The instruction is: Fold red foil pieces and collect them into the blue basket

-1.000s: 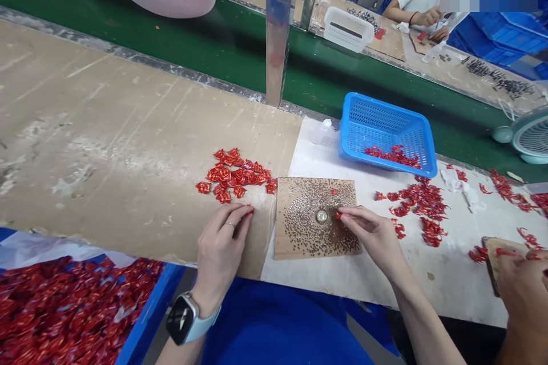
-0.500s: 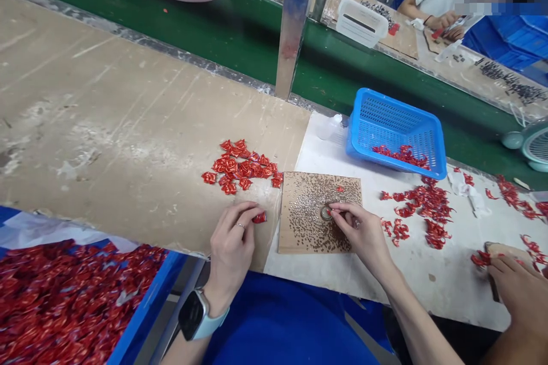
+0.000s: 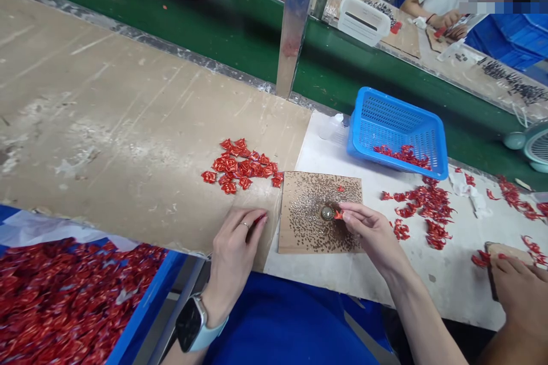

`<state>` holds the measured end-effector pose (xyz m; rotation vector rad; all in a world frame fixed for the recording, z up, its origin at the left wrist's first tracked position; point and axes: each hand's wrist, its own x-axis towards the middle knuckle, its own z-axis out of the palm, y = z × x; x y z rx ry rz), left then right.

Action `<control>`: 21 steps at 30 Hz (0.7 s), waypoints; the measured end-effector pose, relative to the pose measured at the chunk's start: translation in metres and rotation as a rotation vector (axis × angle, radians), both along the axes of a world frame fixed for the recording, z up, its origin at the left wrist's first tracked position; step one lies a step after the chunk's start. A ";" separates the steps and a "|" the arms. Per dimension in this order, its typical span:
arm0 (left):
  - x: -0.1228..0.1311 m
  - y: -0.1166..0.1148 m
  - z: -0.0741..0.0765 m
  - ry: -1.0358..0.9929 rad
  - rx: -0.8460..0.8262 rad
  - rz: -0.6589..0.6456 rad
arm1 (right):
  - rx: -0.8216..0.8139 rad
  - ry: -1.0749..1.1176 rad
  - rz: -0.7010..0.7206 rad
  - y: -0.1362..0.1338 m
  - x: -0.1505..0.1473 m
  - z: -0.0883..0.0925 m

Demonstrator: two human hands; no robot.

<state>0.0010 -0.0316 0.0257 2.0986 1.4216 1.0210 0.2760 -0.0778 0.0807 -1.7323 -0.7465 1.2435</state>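
A red piece point(image 3: 338, 215) is pinched in the right hand point(image 3: 372, 234) over the studded board point(image 3: 286, 239); a sliver point(image 3: 259, 219) is held in the left hand point(image 3: 233, 251), a rose pile point(image 3: 240, 168) ahead, more heaps point(image 3: 422, 208) rightward.

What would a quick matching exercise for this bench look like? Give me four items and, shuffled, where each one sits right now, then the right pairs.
Items:
1. Blue plastic basket
2. Round shiny disc
3. Smartwatch
4. Pile of red ribbon roses

Places:
A. On the left wrist
B. On the tan board, beyond the left hand
C. On the white sheet, beyond the square brown board
D. At the middle of the square brown board

Pairs: 1-C, 2-D, 3-A, 4-B
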 end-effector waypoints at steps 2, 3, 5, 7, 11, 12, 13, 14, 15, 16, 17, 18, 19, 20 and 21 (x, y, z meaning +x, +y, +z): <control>0.001 -0.001 0.002 -0.044 -0.011 -0.009 | -0.006 0.063 -0.004 -0.001 0.000 0.004; 0.001 -0.001 0.003 -0.068 -0.017 -0.011 | -0.006 0.090 -0.004 -0.001 0.000 0.006; 0.003 -0.003 0.006 -0.120 -0.032 -0.010 | 0.001 0.136 -0.005 -0.001 -0.001 0.009; 0.005 -0.003 0.009 -0.172 -0.053 0.003 | 0.008 0.174 -0.003 -0.001 -0.002 0.011; 0.011 -0.005 0.018 -0.264 -0.116 0.028 | 0.028 0.232 0.008 -0.001 -0.003 0.015; 0.013 -0.005 0.021 -0.285 -0.135 0.024 | 0.034 0.243 0.011 -0.001 -0.003 0.016; 0.016 -0.005 0.024 -0.304 -0.153 0.019 | 0.040 0.252 0.013 -0.002 -0.004 0.017; 0.020 -0.006 0.027 -0.324 -0.170 0.015 | 0.045 0.261 0.014 -0.003 -0.004 0.018; 0.023 -0.008 0.030 -0.343 -0.185 0.013 | 0.054 0.264 0.011 -0.005 -0.006 0.019; 0.027 -0.009 0.033 -0.360 -0.200 0.013 | 0.070 0.256 0.005 -0.007 -0.008 0.021; 0.031 -0.012 0.036 -0.376 -0.215 0.011 | 0.095 0.235 -0.002 -0.008 -0.012 0.024; 0.035 -0.014 0.039 -0.391 -0.231 0.005 | 0.129 0.201 -0.008 -0.010 -0.016 0.026; 0.039 -0.017 0.043 -0.404 -0.245 -0.004 | 0.171 0.155 -0.011 -0.012 -0.021 0.029; 0.042 -0.019 0.046 -0.415 -0.259 -0.015 | 0.215 0.104 -0.010 -0.013 -0.028 0.032; 0.045 -0.022 0.049 -0.425 -0.270 -0.028 | 0.257 0.055 -0.005 -0.013 -0.034 0.034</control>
